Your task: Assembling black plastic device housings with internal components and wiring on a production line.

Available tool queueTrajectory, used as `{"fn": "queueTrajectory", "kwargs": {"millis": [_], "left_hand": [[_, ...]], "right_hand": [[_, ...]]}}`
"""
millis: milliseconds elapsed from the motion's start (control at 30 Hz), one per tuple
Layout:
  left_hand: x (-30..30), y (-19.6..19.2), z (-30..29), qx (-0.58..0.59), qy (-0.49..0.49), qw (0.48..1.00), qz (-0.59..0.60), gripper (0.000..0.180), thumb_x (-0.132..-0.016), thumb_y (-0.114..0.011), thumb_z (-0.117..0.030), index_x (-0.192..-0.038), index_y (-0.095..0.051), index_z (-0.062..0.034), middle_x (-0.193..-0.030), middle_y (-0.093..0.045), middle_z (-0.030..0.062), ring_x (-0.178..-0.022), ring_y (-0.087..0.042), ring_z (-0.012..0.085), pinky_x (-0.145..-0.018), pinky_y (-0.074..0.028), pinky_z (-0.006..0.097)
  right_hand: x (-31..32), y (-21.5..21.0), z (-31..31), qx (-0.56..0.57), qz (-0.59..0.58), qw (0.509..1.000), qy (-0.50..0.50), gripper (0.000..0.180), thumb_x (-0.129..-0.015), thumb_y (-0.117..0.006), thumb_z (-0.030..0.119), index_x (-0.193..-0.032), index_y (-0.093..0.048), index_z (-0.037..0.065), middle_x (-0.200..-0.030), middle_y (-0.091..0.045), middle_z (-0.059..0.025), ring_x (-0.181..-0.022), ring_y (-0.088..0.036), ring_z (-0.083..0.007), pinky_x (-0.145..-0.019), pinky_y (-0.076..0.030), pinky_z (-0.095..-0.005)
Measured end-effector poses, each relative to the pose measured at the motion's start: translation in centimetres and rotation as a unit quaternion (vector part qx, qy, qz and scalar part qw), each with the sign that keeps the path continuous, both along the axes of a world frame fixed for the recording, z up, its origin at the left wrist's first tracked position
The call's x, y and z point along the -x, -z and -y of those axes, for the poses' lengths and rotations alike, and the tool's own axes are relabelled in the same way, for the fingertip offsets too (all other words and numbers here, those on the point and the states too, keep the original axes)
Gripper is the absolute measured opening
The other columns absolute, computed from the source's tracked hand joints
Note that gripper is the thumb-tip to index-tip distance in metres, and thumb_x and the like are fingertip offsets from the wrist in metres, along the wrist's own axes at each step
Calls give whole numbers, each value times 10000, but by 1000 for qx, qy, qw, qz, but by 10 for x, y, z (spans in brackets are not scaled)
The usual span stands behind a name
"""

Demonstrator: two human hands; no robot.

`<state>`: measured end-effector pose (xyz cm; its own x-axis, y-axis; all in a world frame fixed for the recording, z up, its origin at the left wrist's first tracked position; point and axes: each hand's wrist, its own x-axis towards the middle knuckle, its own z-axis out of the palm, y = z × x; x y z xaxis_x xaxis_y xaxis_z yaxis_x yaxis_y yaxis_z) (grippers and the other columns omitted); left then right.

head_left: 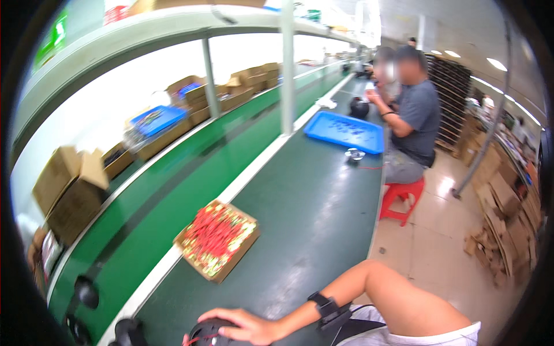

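Observation:
At the bottom edge, my right hand curls its fingers over the top of a black round plastic housing. A thin red wire shows on the housing, whose lower part is cut off by the picture's edge. Of my left hand, only what may be a fingertip appears at the housing's left side; the rest is out of the picture. Further up the bench, an open cardboard box holds a heap of small parts with red wires. More black rounded parts lie left of the housing.
A green conveyor belt runs along the dark green bench, carrying black parts. Cardboard boxes line its far side. Ahead are a blue tray, a clear roll and a co-worker on a red stool.

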<state>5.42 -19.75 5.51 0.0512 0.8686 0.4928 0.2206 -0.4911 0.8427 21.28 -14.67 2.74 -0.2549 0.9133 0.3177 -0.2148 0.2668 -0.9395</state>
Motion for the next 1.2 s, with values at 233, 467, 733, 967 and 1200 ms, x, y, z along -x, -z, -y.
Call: {"fn": "queueTrajectory", "kwargs": {"millis": [233, 467, 733, 967, 1200], "left_hand": [[4, 6, 1, 20, 38, 997, -65, 1150, -641, -736, -642, -1434, -230, 20, -1424, -326, 228, -1295, -353, 367, -1071, -285, 501], [1, 6, 4, 13, 73, 995, -64, 1132, -651, -740, -617, -1436, -227, 16, -1432, -320, 227, -1307, -339, 367, -1083, -258, 499], [-5, 7, 7, -6, 104, 992, -68, 1111, -677, -719, -606, -1441, -213, 23, -1439, -323, 228, -1339, -299, 364, -1108, -208, 492], [-6, 6, 10, -37, 59, 997, -36, 993, -785, -631, -589, -1447, -234, 37, -1441, -326, 252, -1336, -324, 352, -1108, -233, 479], [-14, 14, 14, -120, 13, 989, 83, 712, -954, -334, -508, -1301, -443, 104, -1263, -512, 252, -1136, -526, 352, -1000, -409, 449]], "right_hand": [[-20, -2, -10, -109, 33, 993, 5, 438, -906, -571, 312, -1217, -490, 14, -1134, -591, -169, -1088, -563, -283, -923, -437, -383], [-21, 13, -29, -97, 3, 990, -104, 514, -793, -684, 190, -1225, -482, -3, -1164, -587, -139, -1082, -554, -237, -930, -431, -348], [-28, 8, -12, 22, -59, 994, -92, 438, -721, -601, 151, -1125, -617, -18, -1061, -660, -93, -974, -586, -157, -879, -462, -296], [-23, 14, -4, -46, -18, 997, 61, 478, -721, -533, 131, -1167, -571, -36, -1117, -643, -139, -1032, -613, -225, -932, -450, -314], [7, -11, 34, -11, 39, 987, 157, 434, -696, -599, 141, -1105, -622, -3, -1069, -666, -170, -1006, -632, -257, -893, -475, -342]]}}
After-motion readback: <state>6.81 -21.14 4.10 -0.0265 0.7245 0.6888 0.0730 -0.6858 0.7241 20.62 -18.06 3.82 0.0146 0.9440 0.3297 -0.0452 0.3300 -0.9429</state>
